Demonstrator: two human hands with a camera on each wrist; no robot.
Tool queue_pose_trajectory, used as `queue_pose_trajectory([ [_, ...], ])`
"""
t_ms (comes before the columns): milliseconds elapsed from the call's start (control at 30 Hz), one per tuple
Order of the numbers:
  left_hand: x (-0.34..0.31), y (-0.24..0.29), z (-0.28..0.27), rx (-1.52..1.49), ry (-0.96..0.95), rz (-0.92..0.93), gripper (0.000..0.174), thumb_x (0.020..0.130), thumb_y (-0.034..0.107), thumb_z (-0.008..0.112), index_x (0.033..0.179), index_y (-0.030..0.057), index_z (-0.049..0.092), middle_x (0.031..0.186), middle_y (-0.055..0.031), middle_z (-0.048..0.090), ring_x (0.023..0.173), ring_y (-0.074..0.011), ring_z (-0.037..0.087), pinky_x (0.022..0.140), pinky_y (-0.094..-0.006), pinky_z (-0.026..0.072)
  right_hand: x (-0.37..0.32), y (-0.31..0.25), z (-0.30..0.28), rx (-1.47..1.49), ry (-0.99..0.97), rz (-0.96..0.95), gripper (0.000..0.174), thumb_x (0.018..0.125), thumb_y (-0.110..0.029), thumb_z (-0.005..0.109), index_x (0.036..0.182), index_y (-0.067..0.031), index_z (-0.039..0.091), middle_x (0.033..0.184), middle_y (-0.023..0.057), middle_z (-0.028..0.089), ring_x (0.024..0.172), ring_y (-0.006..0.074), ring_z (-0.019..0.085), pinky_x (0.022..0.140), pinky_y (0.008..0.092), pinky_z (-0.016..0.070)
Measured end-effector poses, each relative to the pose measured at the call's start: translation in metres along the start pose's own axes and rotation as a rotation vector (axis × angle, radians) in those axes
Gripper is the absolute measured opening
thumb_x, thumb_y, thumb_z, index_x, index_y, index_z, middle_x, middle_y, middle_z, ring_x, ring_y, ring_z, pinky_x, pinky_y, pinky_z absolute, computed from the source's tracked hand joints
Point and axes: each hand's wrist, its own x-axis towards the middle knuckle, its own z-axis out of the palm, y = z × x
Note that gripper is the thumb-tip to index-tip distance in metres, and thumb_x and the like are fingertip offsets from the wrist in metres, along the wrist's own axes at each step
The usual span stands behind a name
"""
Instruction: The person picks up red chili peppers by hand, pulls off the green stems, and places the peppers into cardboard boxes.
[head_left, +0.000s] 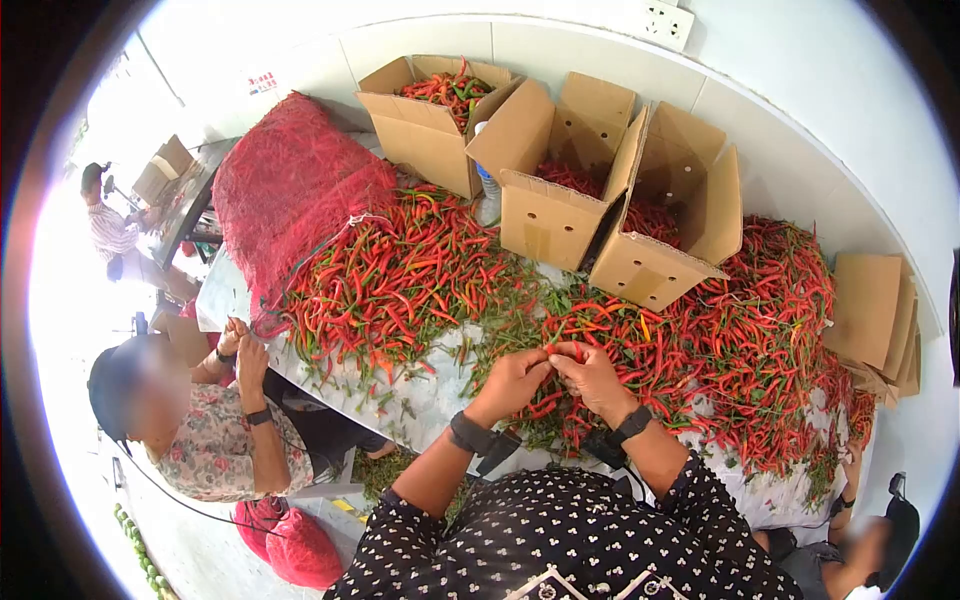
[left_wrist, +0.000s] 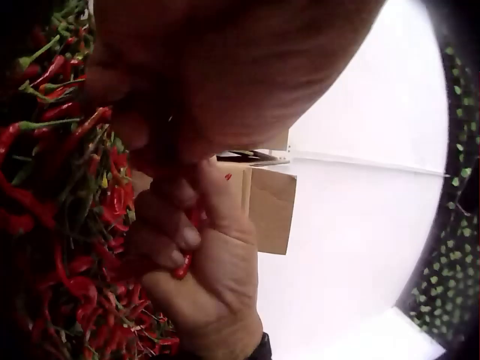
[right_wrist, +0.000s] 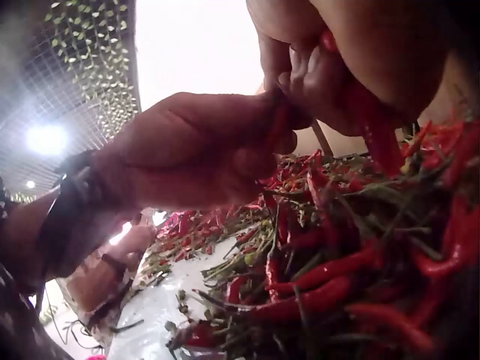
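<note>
We are finding no text that can be read. At about eleven o'clock in the head view we are seeing a small label [head_left: 262, 83] with red print on the white wall [head_left: 800, 70], but its characters are coming out too small and blurred to make out. In both wrist views we are getting no lettering at all

Two near hands (left [head_left: 513, 382], right [head_left: 592, 378]), three chilli boxes [head_left: 545, 215].
</note>
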Motion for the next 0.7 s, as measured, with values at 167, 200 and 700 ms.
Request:
queue_pose_trajectory([
  [167, -0.007, 0.003, 0.0, 0.199, 0.171, 0.082, 0.017, 0.082, 0.013, 0.058, 0.091, -0.0016, 0.062, 0.074, -0.0099, 0.06, 0.064, -0.0177, 0.056, 0.057, -0.0302, 0.0435, 0.002, 0.013, -0.007, -0.621, 0.138, -0.344, 0.016, 0.079, -0.013, 0.064, 0.089, -0.0001, 0.063, 0.071, 0.0041, 0.061, 0.06, 0.0094, 0.052, 0.054, 0.0257, 0.0418],
  [200, -0.007, 0.006, 0.001, 0.13, 0.28, 0.096, 0.016, 0.08, 0.012, 0.06, 0.088, -0.0014, 0.062, 0.075, -0.013, 0.06, 0.065, -0.021, 0.057, 0.058, -0.0318, 0.0441, -0.003, 0.008, -0.004, -0.623, 0.133, -0.346, 0.016, 0.079, -0.013, 0.064, 0.089, -0.0001, 0.063, 0.071, 0.0041, 0.061, 0.06, 0.0094, 0.052, 0.054, 0.0257, 0.0418],
  [700, 0.002, 0.0, -0.008, -0.552, -0.006, -0.361, 0.036, 0.092, 0.028, 0.048, 0.065, 0.0041, 0.052, 0.059, 0.0006, 0.047, 0.054, -0.0074, 0.044, 0.047, -0.026, 0.0356, -0.025, -0.001, -0.009, -0.777, -0.026, -0.394, 0.015, 0.076, -0.012, 0.064, 0.084, 0.0009, 0.061, 0.068, 0.0034, 0.06, 0.057, 0.0088, 0.052, 0.053, 0.0267, 0.0411],
])
